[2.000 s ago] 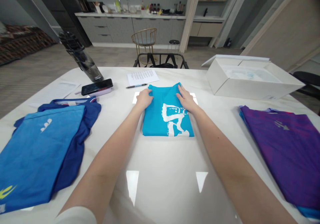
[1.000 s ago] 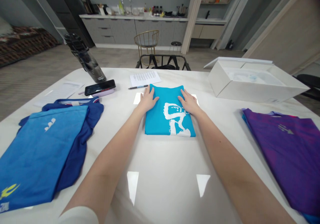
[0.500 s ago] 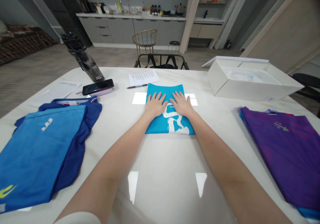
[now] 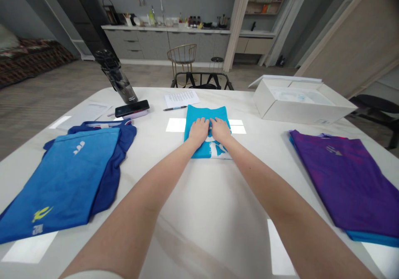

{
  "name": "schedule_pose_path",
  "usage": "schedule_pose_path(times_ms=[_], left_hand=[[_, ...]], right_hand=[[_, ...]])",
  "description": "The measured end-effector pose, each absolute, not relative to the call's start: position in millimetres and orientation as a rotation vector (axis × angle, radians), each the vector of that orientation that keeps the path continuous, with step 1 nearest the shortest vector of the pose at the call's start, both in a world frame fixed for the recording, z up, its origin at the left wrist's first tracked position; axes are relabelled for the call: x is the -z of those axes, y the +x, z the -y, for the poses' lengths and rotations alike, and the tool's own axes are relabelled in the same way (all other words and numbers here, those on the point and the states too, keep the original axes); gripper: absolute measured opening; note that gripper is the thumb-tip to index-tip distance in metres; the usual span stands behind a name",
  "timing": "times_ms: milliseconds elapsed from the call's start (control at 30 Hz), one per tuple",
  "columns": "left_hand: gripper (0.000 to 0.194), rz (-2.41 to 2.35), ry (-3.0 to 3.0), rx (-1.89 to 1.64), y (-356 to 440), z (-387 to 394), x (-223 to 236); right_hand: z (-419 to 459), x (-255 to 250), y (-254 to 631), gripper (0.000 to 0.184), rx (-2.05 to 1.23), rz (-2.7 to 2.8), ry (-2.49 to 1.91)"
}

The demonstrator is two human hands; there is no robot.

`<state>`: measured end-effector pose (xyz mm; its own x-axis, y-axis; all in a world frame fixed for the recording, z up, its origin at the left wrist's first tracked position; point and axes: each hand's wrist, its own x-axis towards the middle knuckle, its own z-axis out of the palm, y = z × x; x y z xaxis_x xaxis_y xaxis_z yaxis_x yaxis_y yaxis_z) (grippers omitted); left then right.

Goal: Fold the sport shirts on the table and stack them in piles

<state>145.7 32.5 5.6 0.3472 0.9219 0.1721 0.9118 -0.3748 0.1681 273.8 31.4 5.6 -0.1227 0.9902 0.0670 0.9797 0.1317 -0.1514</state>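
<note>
A turquoise folded shirt with white brush-style lettering lies flat on the white table in front of me. My left hand rests palm down on its middle, holding nothing. Close beside it, my right hand presses on the same cloth and partly covers the lettering. The fingers of both hands lie on the fabric, pointing away from me and slightly bent, and the two hands almost touch.
Blue shirts lie at the left, purple and blue ones at the right. Behind are a dark bottle, a phone, a pen, a printed sheet and an open white box.
Both hands have moved inward over the turquoise shirt, from spread apart to nearly touching. Their fingers have drawn closer together. The camera view has shifted slightly.
</note>
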Motion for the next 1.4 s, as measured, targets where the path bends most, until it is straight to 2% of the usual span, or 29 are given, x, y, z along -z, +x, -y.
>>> schedule_pose_path(times_ms=[133, 433, 800, 1000, 1133, 1300, 1400], left_hand=[[0.044, -1.799, 2.300, -0.361, 152.9, -14.2, -5.8], [0.063, -1.770, 2.364, -0.462, 140.8, 41.9, 6.6], [0.068, -1.633, 2.497, -0.308, 119.9, 81.8, 7.0], [0.065, -1.599, 2.459, -0.291, 113.8, 105.0, 7.3], [0.066, -1.476, 2.399, -0.394, 96.9, 114.9, 10.4], [0.078, -1.609, 1.955, -0.814, 52.6, 114.0, 14.3], [0.064, -1.653, 1.801, -0.856, 34.5, 111.2, 12.9]], right_hand=[[-3.6, -1.1, 259.8, 0.055, -0.234, 2.052, -2.077], [54.0, 13.7, 287.0, 0.059, -0.088, 2.134, -2.048], [86.2, 13.6, 301.5, 0.072, -0.171, 2.160, -2.100], [109.3, 11.5, 304.4, 0.070, -0.237, 2.164, -2.107], [120.0, 13.7, 317.9, 0.071, -0.371, 2.175, -2.045], [125.9, 20.7, 351.4, 0.065, -0.385, 1.904, -1.833], [126.3, 20.4, 364.9, 0.052, -0.376, 1.743, -1.767]])
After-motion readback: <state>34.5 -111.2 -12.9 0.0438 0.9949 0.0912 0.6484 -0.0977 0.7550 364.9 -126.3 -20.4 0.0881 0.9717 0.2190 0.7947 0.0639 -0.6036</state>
